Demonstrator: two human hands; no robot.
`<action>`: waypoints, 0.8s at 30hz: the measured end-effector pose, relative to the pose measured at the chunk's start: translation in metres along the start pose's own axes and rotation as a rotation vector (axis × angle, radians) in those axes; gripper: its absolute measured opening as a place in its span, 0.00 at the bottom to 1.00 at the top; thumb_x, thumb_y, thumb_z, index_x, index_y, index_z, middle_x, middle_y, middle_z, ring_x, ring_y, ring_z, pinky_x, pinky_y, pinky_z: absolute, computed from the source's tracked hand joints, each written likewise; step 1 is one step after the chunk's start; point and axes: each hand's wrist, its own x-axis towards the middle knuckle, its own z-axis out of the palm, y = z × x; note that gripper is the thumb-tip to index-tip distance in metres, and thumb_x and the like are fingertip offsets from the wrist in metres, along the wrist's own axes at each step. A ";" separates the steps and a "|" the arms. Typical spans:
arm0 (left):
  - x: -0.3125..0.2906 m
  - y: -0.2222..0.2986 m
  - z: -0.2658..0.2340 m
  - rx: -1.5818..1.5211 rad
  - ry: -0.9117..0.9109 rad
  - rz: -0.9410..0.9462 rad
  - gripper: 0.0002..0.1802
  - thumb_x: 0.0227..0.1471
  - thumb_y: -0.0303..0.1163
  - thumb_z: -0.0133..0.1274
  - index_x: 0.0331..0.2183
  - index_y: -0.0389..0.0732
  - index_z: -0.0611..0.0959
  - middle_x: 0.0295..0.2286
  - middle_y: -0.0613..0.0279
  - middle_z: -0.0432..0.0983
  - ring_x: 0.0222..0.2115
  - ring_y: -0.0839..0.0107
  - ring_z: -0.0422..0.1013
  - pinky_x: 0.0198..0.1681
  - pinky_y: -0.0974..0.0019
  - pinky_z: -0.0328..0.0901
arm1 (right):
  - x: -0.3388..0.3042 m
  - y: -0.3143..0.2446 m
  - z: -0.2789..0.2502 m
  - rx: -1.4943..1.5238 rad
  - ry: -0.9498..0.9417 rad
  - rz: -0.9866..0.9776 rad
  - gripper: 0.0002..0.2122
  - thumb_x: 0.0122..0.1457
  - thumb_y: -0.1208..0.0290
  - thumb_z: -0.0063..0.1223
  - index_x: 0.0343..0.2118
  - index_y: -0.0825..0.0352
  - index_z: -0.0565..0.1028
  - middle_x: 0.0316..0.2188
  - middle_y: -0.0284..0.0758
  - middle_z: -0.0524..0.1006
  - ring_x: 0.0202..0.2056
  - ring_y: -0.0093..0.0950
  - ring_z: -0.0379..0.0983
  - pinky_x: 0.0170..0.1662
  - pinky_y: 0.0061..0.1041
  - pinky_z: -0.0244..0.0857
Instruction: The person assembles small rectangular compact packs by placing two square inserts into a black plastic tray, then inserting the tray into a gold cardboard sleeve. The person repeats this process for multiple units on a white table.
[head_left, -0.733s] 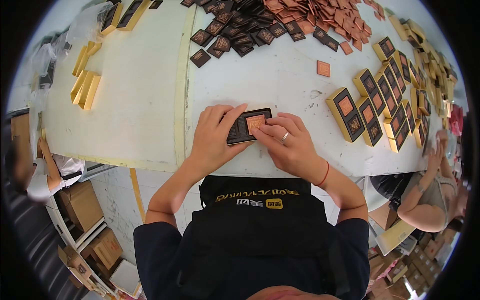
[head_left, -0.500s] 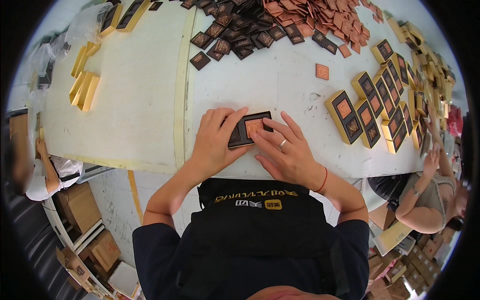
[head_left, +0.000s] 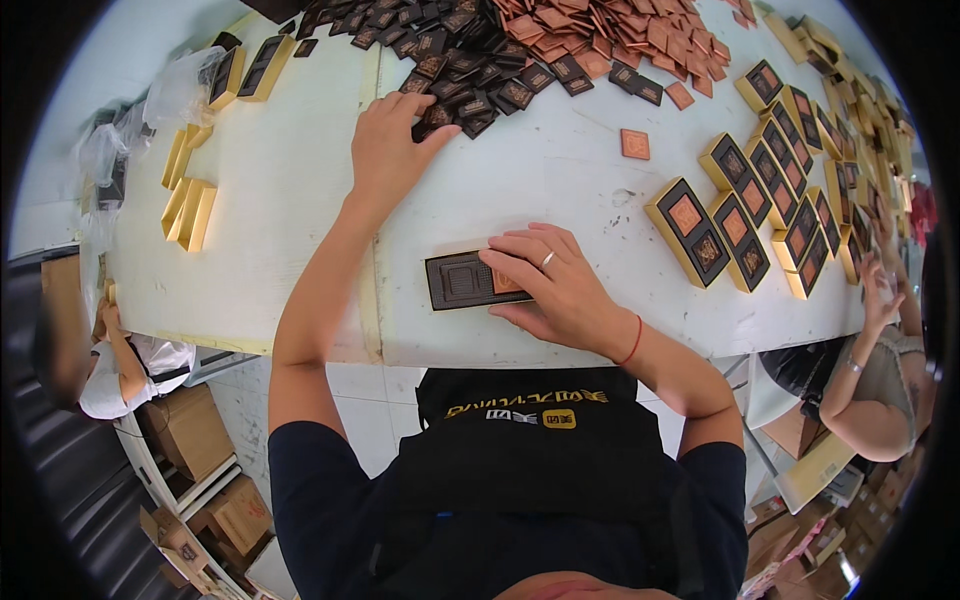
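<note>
A narrow gold box with a dark two-compartment tray (head_left: 452, 283) lies on the table right in front of me. Its left compartment is bare; a copper-coloured embossed square (head_left: 505, 284) fills the right one, partly under my fingers. My right hand (head_left: 548, 272) grips the box's right end, fingers over the top and thumb at the near side. Farther off to the left, my left hand (head_left: 395, 140) reaches to the edge of a heap of dark brown embossed squares (head_left: 470, 65). Its thumb and fingers are apart around the nearest dark squares; whether one is pinched I cannot make out.
A heap of copper squares (head_left: 610, 40) adjoins the dark one, with a lone copper square (head_left: 635, 143) nearer. Filled gold boxes (head_left: 690, 232) stand at the right. Gold box parts (head_left: 190, 214) lie at the left. Other people sit at both ends of the table.
My left hand has let go of the box and moved forward to the dark heap. My right hand stays on the box, which now lies slightly lower and farther left in view.
</note>
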 end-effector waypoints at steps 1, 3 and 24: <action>0.001 0.002 -0.002 -0.014 -0.022 -0.016 0.26 0.41 0.45 0.70 0.39 0.41 0.81 0.34 0.62 0.77 0.37 0.62 0.71 0.43 0.62 0.65 | -0.002 0.002 -0.002 0.024 -0.003 0.018 0.34 0.44 0.67 0.72 0.56 0.64 0.70 0.51 0.38 0.71 0.51 0.41 0.67 0.58 0.42 0.60; 0.000 0.000 -0.008 -0.020 -0.090 -0.055 0.26 0.40 0.45 0.71 0.37 0.40 0.80 0.32 0.62 0.76 0.35 0.63 0.71 0.41 0.62 0.66 | -0.003 0.002 -0.008 0.087 -0.014 0.051 0.34 0.45 0.69 0.71 0.57 0.64 0.69 0.52 0.38 0.71 0.50 0.40 0.68 0.56 0.41 0.61; -0.102 0.099 -0.041 -0.333 -0.124 -0.168 0.21 0.33 0.32 0.75 0.31 0.40 0.81 0.30 0.64 0.71 0.26 0.73 0.67 0.29 0.71 0.63 | -0.004 0.003 -0.015 0.170 -0.025 0.168 0.42 0.43 0.71 0.71 0.64 0.62 0.63 0.46 0.38 0.72 0.47 0.39 0.69 0.52 0.36 0.62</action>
